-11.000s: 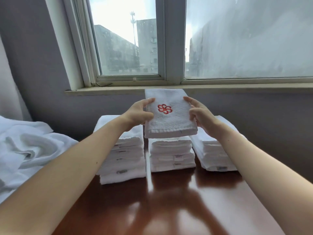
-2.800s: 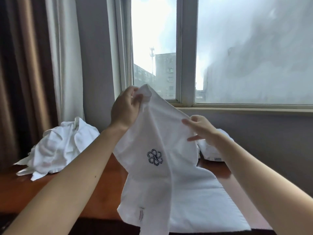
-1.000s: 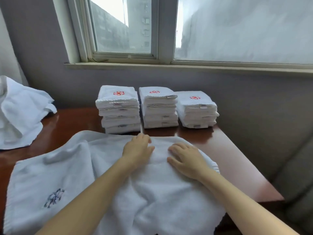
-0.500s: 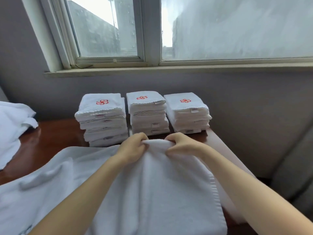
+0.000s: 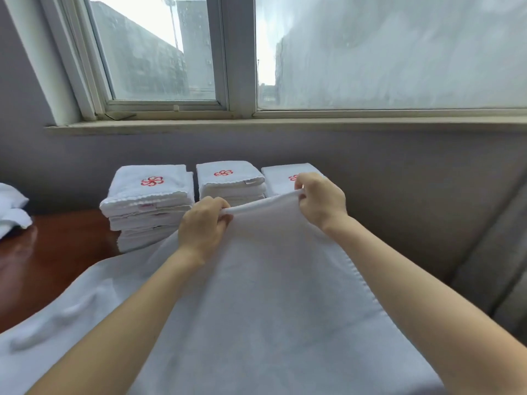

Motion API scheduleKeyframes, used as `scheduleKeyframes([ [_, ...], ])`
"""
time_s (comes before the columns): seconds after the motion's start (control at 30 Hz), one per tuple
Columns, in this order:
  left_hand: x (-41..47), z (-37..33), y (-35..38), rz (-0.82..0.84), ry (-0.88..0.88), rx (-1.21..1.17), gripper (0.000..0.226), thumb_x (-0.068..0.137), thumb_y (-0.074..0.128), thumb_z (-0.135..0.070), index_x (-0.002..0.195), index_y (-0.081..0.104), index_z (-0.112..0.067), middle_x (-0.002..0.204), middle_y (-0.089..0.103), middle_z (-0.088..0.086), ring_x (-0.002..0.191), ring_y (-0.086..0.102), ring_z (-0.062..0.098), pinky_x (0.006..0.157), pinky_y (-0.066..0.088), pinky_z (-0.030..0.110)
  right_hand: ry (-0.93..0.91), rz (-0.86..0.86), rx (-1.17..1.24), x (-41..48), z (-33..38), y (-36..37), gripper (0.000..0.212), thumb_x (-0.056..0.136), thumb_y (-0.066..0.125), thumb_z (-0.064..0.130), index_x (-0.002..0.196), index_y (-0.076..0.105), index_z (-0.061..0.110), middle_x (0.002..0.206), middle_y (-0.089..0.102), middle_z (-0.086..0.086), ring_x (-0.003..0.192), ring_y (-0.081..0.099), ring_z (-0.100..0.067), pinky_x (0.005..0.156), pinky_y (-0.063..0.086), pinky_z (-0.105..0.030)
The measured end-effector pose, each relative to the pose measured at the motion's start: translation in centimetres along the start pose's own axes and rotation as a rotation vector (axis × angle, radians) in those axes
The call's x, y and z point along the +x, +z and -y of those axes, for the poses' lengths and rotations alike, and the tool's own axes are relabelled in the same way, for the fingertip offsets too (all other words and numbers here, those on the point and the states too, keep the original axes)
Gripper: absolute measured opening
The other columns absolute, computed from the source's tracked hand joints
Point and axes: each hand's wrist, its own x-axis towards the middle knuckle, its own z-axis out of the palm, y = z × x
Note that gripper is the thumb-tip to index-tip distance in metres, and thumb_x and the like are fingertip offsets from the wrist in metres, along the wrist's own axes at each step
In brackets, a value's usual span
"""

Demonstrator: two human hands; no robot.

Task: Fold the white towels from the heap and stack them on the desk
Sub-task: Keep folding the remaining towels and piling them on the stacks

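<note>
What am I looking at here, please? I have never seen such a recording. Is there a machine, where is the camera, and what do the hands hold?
There is no machine: these are a person's two bare hands. One camera, worn on the head, looks forward and down. The left hand and the right hand each pinch the far edge of a white towel, held up above the desk. Behind it stand folded towels with red emblems: a left stack, a middle stack, a right stack. The unfolded heap lies at the picture's left edge.
</note>
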Motion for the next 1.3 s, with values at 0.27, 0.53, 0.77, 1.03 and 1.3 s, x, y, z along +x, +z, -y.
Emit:
scheduleKeyframes([
  [0.27, -2.2, -0.8, 0.4, 0.097, 0.047, 0.021, 0.014, 0.090, 0.068, -0.025, 0.101, 0.067, -0.017, 0.098, 0.061, 0.000, 0.091, 0.060, 0.026, 0.066, 0.042, 0.034, -0.036, 0.187, -0.208, -1.8, -1.7, -0.6, 0.022, 0.075, 0.050, 0.000, 0.078, 0.051, 0.022, 0.100, 0.058, -0.002, 0.104, 0.050, -0.028, 0.075, 0.031, -0.030],
  [0.53, -5.7, -2.5, -1.6, 0.099, 0.084, -0.035, 0.015, 0.089, 0.071, -0.024, 0.099, 0.068, -0.013, 0.095, 0.062, 0.000, 0.086, 0.062, 0.029, 0.065, 0.045, 0.036, -0.021, 0.235, -0.141, -4.4, -1.7, -3.3, 0.024, 0.073, 0.046, -0.003, 0.079, 0.050, 0.020, 0.107, 0.056, -0.002, 0.103, 0.051, -0.026, 0.072, 0.031, -0.030],
  [0.77, -10.1, -4.4, -3.1, 0.195, 0.182, -0.020, 0.017, 0.086, 0.073, -0.024, 0.101, 0.069, -0.018, 0.098, 0.063, -0.003, 0.086, 0.063, 0.027, 0.069, 0.049, 0.037, -0.036, 0.399, -0.207, -8.8, -2.2, -5.6, 0.027, 0.076, 0.049, -0.001, 0.071, 0.045, 0.026, 0.098, 0.050, 0.005, 0.094, 0.049, -0.020, 0.069, 0.034, -0.029],
  [1.03, -14.5, -4.8, -1.6, 0.405, 0.264, 0.096, 0.034, 0.087, 0.060, -0.054, 0.109, 0.069, -0.030, 0.112, 0.060, -0.012, 0.114, 0.051, 0.012, 0.095, 0.039, 0.029, 0.054, 0.940, -0.214, -13.4, -1.3, -6.4, 0.025, 0.085, 0.053, 0.015, 0.105, 0.067, 0.020, 0.107, 0.066, 0.003, 0.088, 0.059, -0.016, 0.073, 0.052, -0.027],
  [1.3, -16.6, -3.9, -0.2, 0.504, 0.246, 0.041, 0.045, 0.100, 0.044, -0.045, 0.145, 0.043, -0.036, 0.154, 0.036, -0.009, 0.143, 0.028, 0.012, 0.116, 0.017, 0.028, -0.020, 0.658, 0.100, -17.9, 3.1, -0.2, 0.041, 0.102, 0.034, 0.022, 0.141, 0.047, 0.019, 0.149, 0.043, -0.002, 0.140, 0.035, -0.020, 0.116, 0.024, -0.040],
])
